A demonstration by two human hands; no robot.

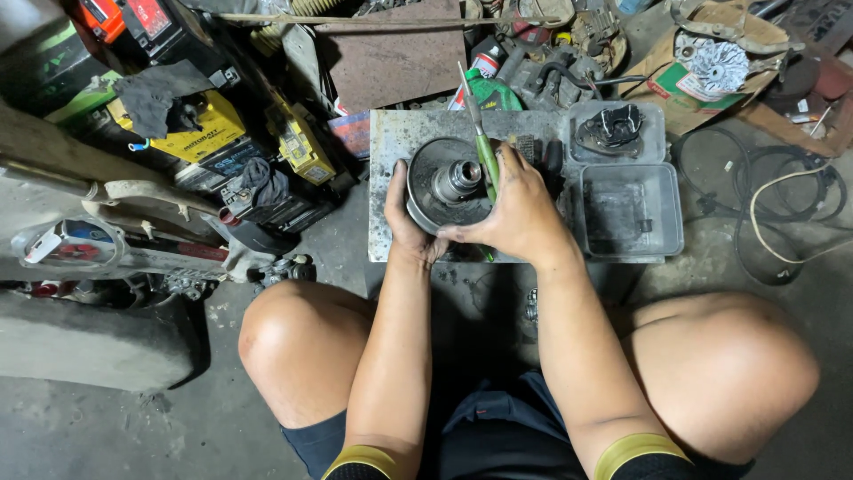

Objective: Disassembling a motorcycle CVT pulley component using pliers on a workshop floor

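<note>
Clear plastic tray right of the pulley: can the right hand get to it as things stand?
Probably yes. The tray sits open-topped just beside the right hand with nothing between them, but that hand's grip is taken up by a green-handled tool, so it would have to put that down.

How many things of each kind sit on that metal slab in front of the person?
Round metal pulley disc, held by left hand: 1
Green-handled brush, in right hand: 1
Clear plastic trays: 2
Dark metal part in the far tray: 1
Total: 5
</note>
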